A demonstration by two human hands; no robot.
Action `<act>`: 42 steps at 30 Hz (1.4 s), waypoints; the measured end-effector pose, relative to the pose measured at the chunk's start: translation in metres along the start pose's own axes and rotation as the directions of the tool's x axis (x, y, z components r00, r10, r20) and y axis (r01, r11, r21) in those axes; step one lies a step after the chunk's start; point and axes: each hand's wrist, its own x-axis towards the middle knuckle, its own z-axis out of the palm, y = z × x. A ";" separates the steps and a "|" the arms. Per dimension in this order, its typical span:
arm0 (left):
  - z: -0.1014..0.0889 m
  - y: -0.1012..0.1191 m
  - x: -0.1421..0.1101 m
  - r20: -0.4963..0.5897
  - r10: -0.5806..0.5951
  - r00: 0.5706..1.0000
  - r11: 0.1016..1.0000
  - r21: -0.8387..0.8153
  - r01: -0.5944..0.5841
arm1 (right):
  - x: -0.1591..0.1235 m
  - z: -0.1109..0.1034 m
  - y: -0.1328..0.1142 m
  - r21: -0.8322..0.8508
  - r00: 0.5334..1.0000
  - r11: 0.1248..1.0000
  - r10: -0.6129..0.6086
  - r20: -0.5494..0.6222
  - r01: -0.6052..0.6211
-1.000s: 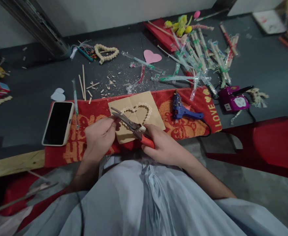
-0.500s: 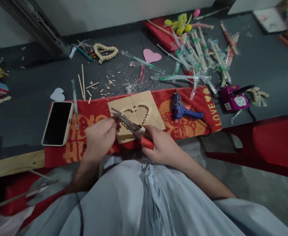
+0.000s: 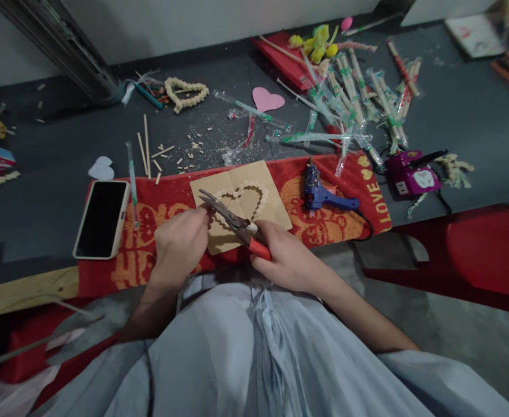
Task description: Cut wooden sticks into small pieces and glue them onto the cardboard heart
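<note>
My right hand (image 3: 283, 255) is wrapped round the red handles of a pair of pruning shears (image 3: 232, 220), their blades pointing up and left. Close to the blade tips, my left hand (image 3: 182, 240) is closed in a pinch; what it holds, if anything, is hidden by the fingers. Beneath the shears lies a folded sheet of brown paper (image 3: 276, 202) bearing a heart outline (image 3: 261, 191) made of small pale pieces. The shears and my hands cover part of the heart's left and lower side. The paper rests on a red patterned towel (image 3: 145, 249).
A blue glue gun (image 3: 324, 194) lies right of the paper, a phone (image 3: 102, 220) on the left. Beyond are thin wooden sticks (image 3: 147, 147), cut bits, a finished-looking stick heart (image 3: 185, 94), a pink paper heart (image 3: 267, 99) and wrapped stick bundles (image 3: 350, 87). A red chair (image 3: 489, 255) stands at right.
My left hand has shifted slightly right and turned, its fingers now closer to the shears' blades. The shears' tips have moved a little to the right. Other things stay put.
</note>
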 end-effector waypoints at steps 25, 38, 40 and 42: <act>-0.010 -0.005 0.001 0.053 0.050 0.997 0.992 -0.119 -0.043 | -0.002 -0.005 0.003 -0.050 1.000 0.999 -0.012 -0.014 0.011; -0.007 -0.001 0.000 0.086 -0.004 0.996 0.995 -0.102 0.013 | -0.002 0.000 -0.001 -0.184 0.996 0.980 0.063 -0.064 -0.074; -0.005 -0.001 0.000 0.072 0.013 0.997 0.998 -0.055 -0.009 | -0.002 0.000 -0.002 -0.189 0.996 0.979 0.068 -0.059 -0.079; -0.003 -0.003 -0.002 0.045 0.042 0.998 0.999 0.005 -0.042 | -0.002 0.001 -0.002 -0.185 0.996 0.980 0.066 -0.053 -0.075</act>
